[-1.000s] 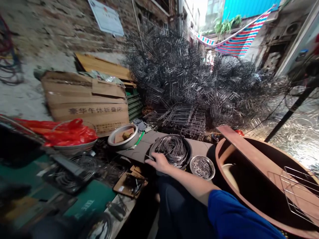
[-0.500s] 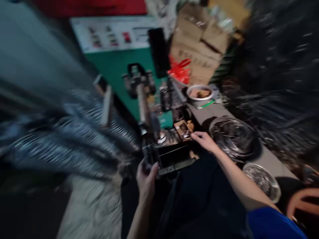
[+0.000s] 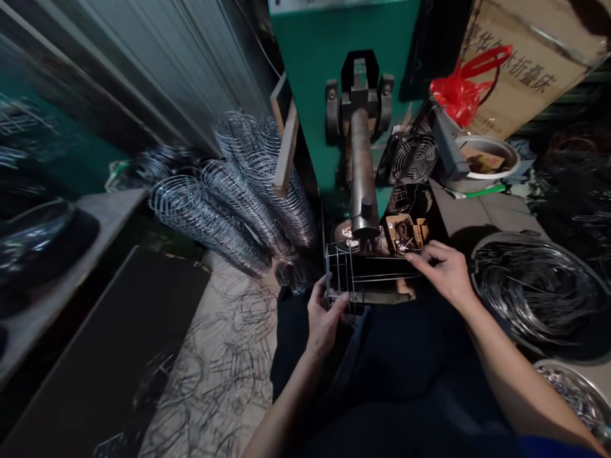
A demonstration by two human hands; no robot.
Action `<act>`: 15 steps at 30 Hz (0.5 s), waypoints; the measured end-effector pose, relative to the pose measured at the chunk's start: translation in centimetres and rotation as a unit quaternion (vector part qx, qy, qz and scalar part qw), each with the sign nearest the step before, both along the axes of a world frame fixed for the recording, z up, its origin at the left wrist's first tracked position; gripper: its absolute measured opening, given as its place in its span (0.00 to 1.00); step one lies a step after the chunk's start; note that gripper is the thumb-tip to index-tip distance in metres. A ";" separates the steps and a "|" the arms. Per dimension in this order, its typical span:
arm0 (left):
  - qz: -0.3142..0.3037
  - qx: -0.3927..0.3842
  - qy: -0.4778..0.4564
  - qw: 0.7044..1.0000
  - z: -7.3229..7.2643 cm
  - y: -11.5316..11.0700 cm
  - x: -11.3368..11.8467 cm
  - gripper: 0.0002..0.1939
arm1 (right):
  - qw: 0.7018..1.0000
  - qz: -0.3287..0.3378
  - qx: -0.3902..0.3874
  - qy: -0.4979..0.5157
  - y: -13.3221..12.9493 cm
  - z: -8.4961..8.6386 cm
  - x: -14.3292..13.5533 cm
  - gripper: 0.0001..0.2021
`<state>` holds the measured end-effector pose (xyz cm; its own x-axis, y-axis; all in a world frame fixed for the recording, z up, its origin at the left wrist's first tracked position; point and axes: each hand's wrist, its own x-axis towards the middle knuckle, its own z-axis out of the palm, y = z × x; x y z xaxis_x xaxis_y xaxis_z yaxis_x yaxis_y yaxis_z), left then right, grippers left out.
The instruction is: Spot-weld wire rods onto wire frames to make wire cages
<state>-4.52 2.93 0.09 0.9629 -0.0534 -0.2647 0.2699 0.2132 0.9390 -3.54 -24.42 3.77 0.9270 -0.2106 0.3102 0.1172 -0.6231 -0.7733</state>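
My left hand (image 3: 325, 313) is closed around the lower side of a small wire frame (image 3: 340, 270) with crossing bars, held just below the metal arm (image 3: 363, 175) of a green machine (image 3: 305, 83). My right hand (image 3: 443, 270) is closed with thumb and fingers pinched together, beside a small cardboard box (image 3: 401, 234) of dark small parts. Anything between those fingertips is too small to make out. Thin straight wires (image 3: 386, 278) run between the two hands; I cannot tell whether the right hand touches them.
Tall stacks of round wire grids (image 3: 233, 213) stand left of the machine. Loose wire pieces (image 3: 214, 369) litter the floor. On the right are a tub of wire rings (image 3: 539, 292), a bowl of small metal parts (image 3: 573, 388), a metal bowl (image 3: 513, 159) and a red plastic bag (image 3: 456, 95).
The view has swung left and come into focus, so the machine and hands sit further right in the picture. Both hands stay near the machine's arm; the wire frame now shows clearly.
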 end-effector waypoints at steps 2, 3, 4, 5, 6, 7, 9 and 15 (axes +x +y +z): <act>-0.002 -0.007 -0.001 1.000 0.0 -0.2 -0.2 0.36 | 0.999 0.014 0.048 0.015 0.7 0.0 0.5 0.26; -0.002 -0.010 0.000 1.000 0.1 -0.3 -0.3 0.36 | 0.997 0.023 0.071 0.023 1.0 -0.1 0.6 0.26; -0.001 -0.012 0.000 1.000 0.1 -0.4 -0.4 0.37 | 0.995 0.030 0.087 0.032 1.2 -0.2 0.8 0.27; 0.000 -0.013 0.000 1.000 0.1 -0.6 -0.5 0.37 | 0.994 0.034 0.098 0.040 1.4 -0.4 0.8 0.27; 0.001 -0.014 0.000 1.000 0.1 -0.7 -0.5 0.37 | 0.993 0.036 0.105 0.049 1.5 -0.7 0.9 0.27; 0.002 -0.015 -0.002 1.000 0.1 -0.9 -0.6 0.37 | 0.992 0.035 0.108 0.057 1.6 -1.0 0.9 0.27; 0.005 -0.020 -0.004 1.000 0.1 -1.2 -0.7 0.37 | 0.991 0.032 0.112 0.068 1.5 -1.6 0.8 0.27; 0.012 -0.028 -0.004 1.000 0.2 -2.1 -0.6 0.37 | 0.988 0.017 0.127 0.090 0.8 -2.7 0.8 0.28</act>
